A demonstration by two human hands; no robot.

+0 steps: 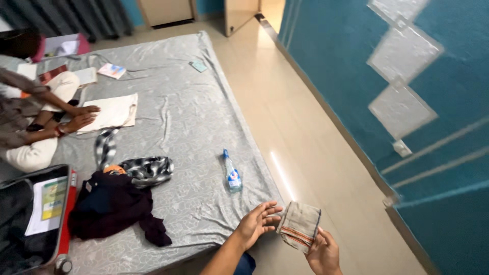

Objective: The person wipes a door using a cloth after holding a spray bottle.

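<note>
My right hand [323, 253] grips the lower edge of a small folded grey cloth with orange stripes [299, 223], held over the floor beside the bed. My left hand [259, 222] is spread open, fingertips at the cloth's left edge. On the grey bedsheet [178, 107] to the left lies a plastic water bottle [232, 172].
A dark maroon garment [114, 206] and a black-and-white scarf [145, 168] lie on the bed. An open suitcase [30, 214] sits at the lower left. Another person sits at the far left, hands [81, 116] on a cream cloth [113, 112]. A teal wall rises on the right.
</note>
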